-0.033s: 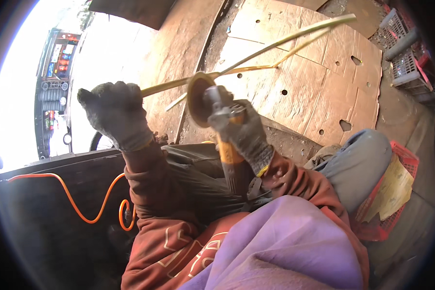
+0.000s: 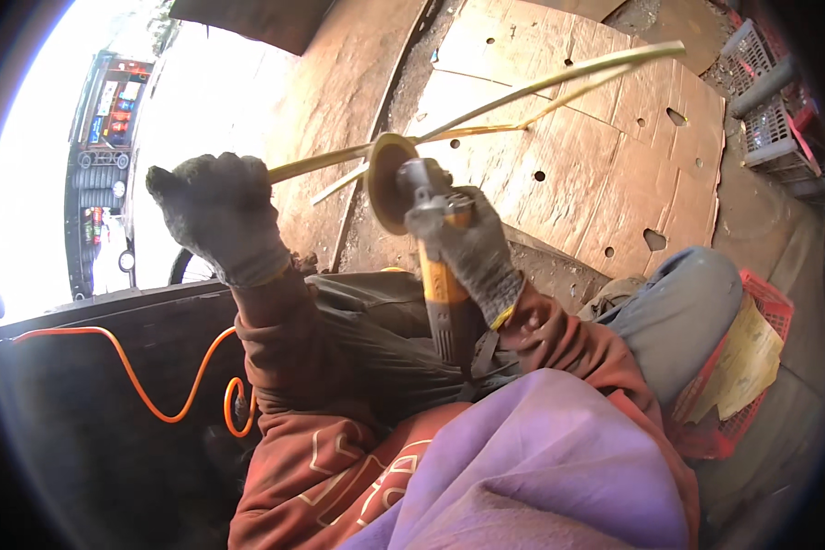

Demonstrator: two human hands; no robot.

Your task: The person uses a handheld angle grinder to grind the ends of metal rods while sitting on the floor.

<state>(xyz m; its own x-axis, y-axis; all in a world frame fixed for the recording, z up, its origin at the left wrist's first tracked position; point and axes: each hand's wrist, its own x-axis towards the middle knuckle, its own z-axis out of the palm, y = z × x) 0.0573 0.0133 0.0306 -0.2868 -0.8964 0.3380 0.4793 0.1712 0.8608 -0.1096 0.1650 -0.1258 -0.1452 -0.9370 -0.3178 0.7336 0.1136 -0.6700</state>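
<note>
My left hand [image 2: 218, 218], in a dark grey work glove, is closed in a fist around the left end of a long yellow-green strip [image 2: 532, 85] that looks like split bamboo. The strip runs up and to the right, away from me. My gloved right hand [image 2: 467, 240] grips a yellow and grey angle grinder [image 2: 442, 298] near its head. The grinder's brownish disc [image 2: 390, 183] stands on edge, its upper rim overlapping the strip; whether they touch I cannot tell. Behind lies a second thin strip [image 2: 573, 96], partly hidden by the first.
A flattened cardboard sheet [image 2: 605, 183] with holes covers the ground ahead. A red plastic crate [image 2: 738, 417] holding a yellowish sheet sits by my right knee. More crates [image 2: 768, 137] stand at the far right. An orange cord [image 2: 170, 417] hangs over the dark surface at left.
The grinder has shifted slightly to the right and up along the strip, with my right hand on it. The strip's far end has dipped a little. My left hand stays in place.
</note>
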